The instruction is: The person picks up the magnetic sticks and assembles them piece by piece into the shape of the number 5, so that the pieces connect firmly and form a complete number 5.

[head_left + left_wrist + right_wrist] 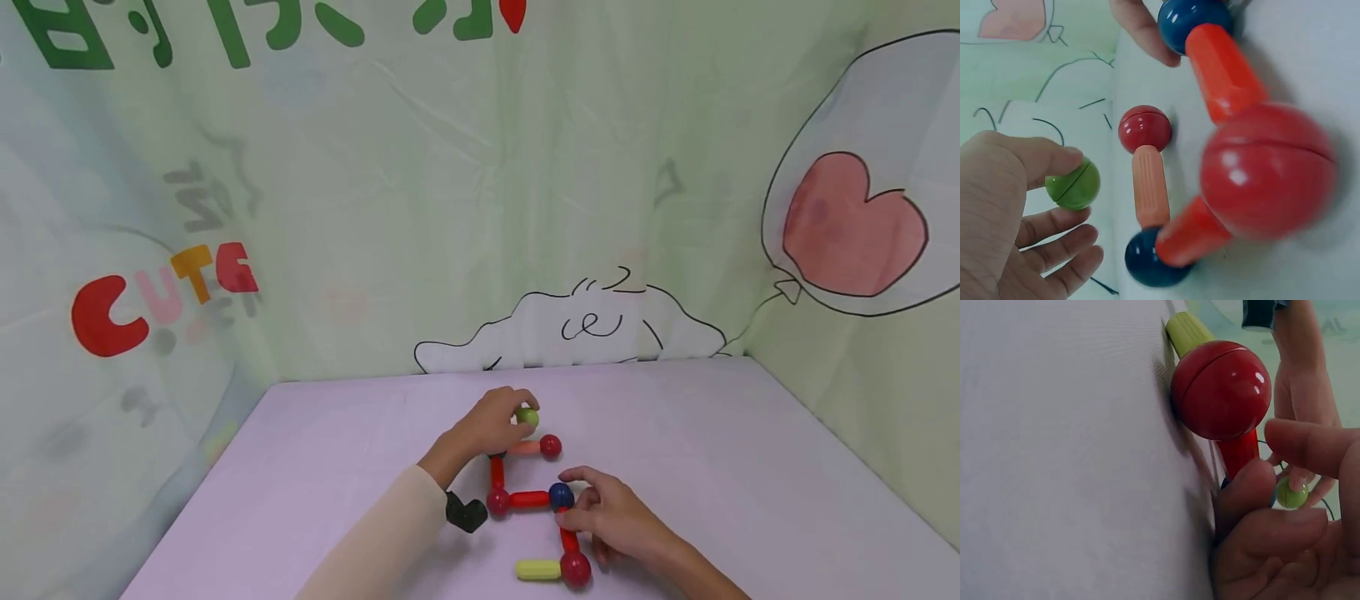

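My left hand [516, 413] pinches a green ball [528, 417] between thumb and fingers [1054, 156], just above a flat chain of sticks and balls on the lilac table [337, 467]. The chain runs from a red ball [550, 447] along an orange stick [1150, 186] to a dark blue ball [1150, 259], then by red sticks through a red ball [498, 502] to a blue ball [560, 496]. My right hand [579, 502] grips that blue ball. Below it a red stick [568, 537] leads to a red ball [1221, 389] with a yellow stick [537, 570].
Printed green cloth walls [480, 208] close in the table at the back and both sides. A black wrist camera [465, 511] sits on my left forearm beside the chain. Bare tabletop lies to the left and right of the toy.
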The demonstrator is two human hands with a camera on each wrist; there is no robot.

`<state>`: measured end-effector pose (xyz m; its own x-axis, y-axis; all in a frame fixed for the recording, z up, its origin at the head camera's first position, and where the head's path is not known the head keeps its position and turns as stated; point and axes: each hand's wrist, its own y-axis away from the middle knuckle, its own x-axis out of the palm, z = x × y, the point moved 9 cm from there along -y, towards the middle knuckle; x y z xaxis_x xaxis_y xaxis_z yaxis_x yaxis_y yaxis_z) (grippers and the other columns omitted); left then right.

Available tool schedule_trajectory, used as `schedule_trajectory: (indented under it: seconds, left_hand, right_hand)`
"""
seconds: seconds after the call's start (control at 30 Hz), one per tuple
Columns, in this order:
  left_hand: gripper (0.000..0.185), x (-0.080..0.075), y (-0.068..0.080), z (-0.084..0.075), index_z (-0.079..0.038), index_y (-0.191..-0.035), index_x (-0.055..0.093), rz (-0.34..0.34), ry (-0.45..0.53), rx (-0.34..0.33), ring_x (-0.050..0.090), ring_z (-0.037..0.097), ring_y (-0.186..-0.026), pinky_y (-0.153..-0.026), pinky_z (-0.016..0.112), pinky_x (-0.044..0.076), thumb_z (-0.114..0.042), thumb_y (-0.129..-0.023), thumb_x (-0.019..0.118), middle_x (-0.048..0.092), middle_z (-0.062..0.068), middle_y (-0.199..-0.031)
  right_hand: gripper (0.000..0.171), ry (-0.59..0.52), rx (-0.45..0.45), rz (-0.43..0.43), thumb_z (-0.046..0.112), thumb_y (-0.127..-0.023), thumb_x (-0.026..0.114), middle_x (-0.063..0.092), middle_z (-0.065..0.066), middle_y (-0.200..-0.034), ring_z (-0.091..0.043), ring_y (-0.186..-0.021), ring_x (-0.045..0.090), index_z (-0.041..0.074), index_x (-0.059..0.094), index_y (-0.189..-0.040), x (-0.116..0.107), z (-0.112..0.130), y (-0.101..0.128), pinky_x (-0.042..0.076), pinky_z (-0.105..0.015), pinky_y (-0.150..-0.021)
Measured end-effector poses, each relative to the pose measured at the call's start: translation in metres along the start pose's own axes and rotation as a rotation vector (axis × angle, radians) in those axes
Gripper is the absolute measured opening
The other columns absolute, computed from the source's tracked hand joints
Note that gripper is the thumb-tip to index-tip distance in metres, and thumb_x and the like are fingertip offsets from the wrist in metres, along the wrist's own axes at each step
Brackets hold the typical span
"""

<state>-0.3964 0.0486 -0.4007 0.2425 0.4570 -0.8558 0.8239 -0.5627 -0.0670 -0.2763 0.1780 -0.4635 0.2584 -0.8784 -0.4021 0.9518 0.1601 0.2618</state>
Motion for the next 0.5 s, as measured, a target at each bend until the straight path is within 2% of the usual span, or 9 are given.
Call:
schedule_trajectory:
  seconds: [0.13,0.33,0.5]
  left_hand:
    - [0.032,-0.007,0.023,0.004,-0.015,-0.124,0.068,0.0,0.041,0.004,0.056,0.013,-0.091,-0.07,0.024,0.051,-0.022,-0.094,0.069,0.062,-0.003,-0.099]
    - [0.03,-0.015,0.056,0.012,-0.015,-0.122,0.068,-0.003,0.107,0.025,0.056,0.011,-0.084,-0.066,0.024,0.051,-0.027,-0.094,0.07,0.061,-0.006,-0.09]
    - [0.024,-0.018,0.078,0.016,-0.016,-0.117,0.07,0.003,0.133,0.059,0.056,0.01,-0.082,-0.064,0.024,0.05,-0.024,-0.095,0.069,0.061,-0.007,-0.087]
  right_hand:
    - [0.078,0.08,0.008,0.025,0.03,-0.082,0.084,0.057,-0.008,-0.086,-0.02,-0.047,0.054,0.006,0.045,-0.145,0.003,0.002,0.003,0.044,-0.025,-0.046]
    - [0.091,0.172,0.053,0.021,0.032,-0.075,0.09,0.054,-0.008,-0.091,-0.023,-0.053,0.058,0.011,0.042,-0.149,0.006,0.004,0.007,0.051,-0.03,-0.052]
    - [0.098,0.205,0.101,0.027,0.033,-0.069,0.093,0.054,-0.008,-0.094,-0.024,-0.057,0.061,0.013,0.042,-0.15,0.009,0.004,0.01,0.053,-0.031,-0.054]
